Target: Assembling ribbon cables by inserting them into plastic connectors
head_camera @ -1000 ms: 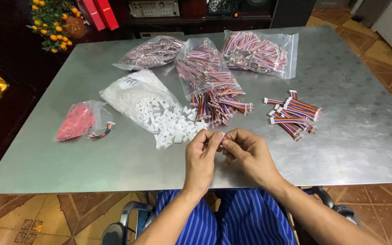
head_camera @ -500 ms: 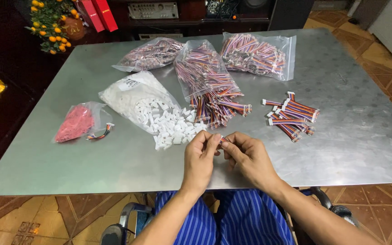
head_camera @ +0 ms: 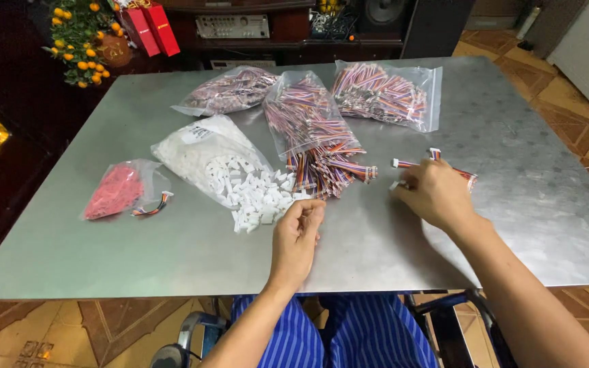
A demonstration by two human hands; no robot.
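My left hand (head_camera: 296, 235) rests near the table's front edge, its fingers curled at the edge of a pile of small white plastic connectors (head_camera: 260, 194); whether it pinches one is not visible. My right hand (head_camera: 434, 194) is out to the right, over a small heap of striped wire harnesses (head_camera: 444, 167). It is closed around one harness, whose white end (head_camera: 397, 184) peeks out at the fingertips. A bundle of loose striped wires (head_camera: 328, 170) spills from an open clear bag (head_camera: 305, 116) between my hands.
On the grey metal table (head_camera: 526, 204) lie a bag of white connectors (head_camera: 199, 153), a bag of red parts (head_camera: 114, 191), and two more wire bags (head_camera: 230, 88) (head_camera: 386, 95). At the back stand a small orange-fruit tree (head_camera: 76, 41) and red boxes (head_camera: 148, 27).
My hands were together at the front edge, both pinching one small piece. They have parted: the right hand moved right to the harness heap, and the left stayed by the white connectors.
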